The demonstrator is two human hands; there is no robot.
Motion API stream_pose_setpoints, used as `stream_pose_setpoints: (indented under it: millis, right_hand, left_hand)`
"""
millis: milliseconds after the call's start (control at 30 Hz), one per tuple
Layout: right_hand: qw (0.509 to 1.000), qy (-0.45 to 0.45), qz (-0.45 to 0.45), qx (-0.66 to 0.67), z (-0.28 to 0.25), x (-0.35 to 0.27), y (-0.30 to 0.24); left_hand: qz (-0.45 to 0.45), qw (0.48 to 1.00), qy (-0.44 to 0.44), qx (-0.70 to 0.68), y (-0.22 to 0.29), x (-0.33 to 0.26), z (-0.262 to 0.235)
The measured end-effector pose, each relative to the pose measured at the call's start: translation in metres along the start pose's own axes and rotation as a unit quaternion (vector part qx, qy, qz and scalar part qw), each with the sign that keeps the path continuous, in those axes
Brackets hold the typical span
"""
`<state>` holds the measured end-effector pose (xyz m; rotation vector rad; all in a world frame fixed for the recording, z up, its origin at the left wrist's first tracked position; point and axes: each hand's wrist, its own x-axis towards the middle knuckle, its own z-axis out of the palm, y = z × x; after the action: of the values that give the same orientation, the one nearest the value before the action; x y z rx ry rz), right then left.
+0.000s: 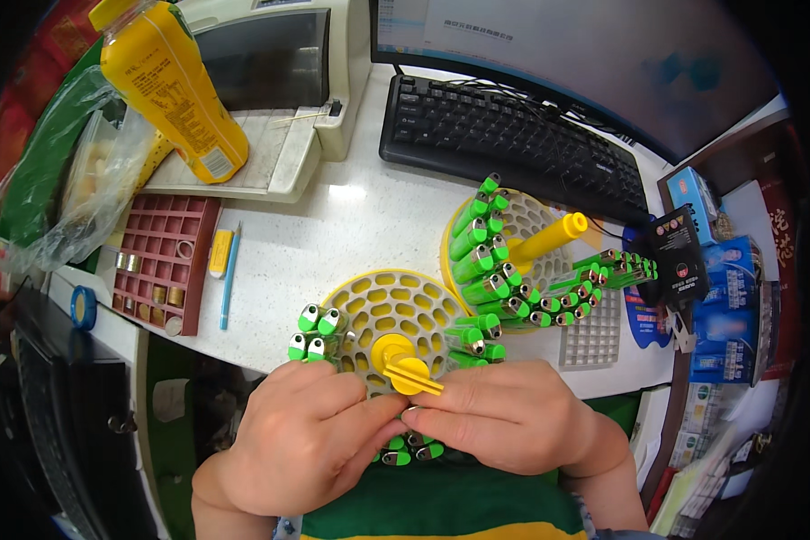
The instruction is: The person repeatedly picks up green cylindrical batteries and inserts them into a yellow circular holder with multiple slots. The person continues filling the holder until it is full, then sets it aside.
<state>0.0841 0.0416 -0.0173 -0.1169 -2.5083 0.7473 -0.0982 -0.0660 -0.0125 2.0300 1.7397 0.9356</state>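
Note:
My left hand [301, 436] and my right hand [499, 418] meet fingertip to fingertip over the front edge of a round yellow rack [387, 301] with a grey slotted plate. Both are closed in a pinch; what sits between the fingertips is hidden. Just below them, green lighters [396, 450] with metal tops stand in the rack. More green lighters [319, 328] fill slots at its left, and others [477, 333] at its right. A yellow centre post [411, 373] rises by my fingers. Behind to the right, a second round rack [535, 211] holds several green lighters and a taller yellow post.
A black keyboard [513, 139] and monitor [594, 54] stand at the back. To the left are a printer [270, 135], a yellow bottle [175, 90], a pink coin tray [166, 256], an eraser [220, 254] and a blue pencil [230, 279]. Blue packets [729, 315] line the right.

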Motion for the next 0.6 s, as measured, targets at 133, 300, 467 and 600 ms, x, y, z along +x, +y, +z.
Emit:
stream_pose_setpoints:
  millis: [133,300,467,600]
  right_hand:
    - [0.999,-0.033,0.021,-0.006,0.0015,0.0008,-0.0011]
    - [0.997,-0.075,0.016,-0.016,0.0003,-0.002,-0.0003]
    - [0.999,-0.05,-0.012,-0.015,0.005,-0.0038,0.0023]
    - [0.998,-0.059,-0.024,-0.009,0.0045,-0.0048,0.0023]
  left_hand:
    - [-0.01,1.0,-0.021,0.008,-0.0026,-0.0014,-0.0011]
    - [0.002,0.999,-0.037,0.04,-0.0032,-0.0053,0.0028]
    - [0.014,0.998,-0.048,0.046,-0.0037,-0.0068,0.001]
    - [0.027,0.996,-0.06,0.056,-0.0028,-0.0082,0.0009]
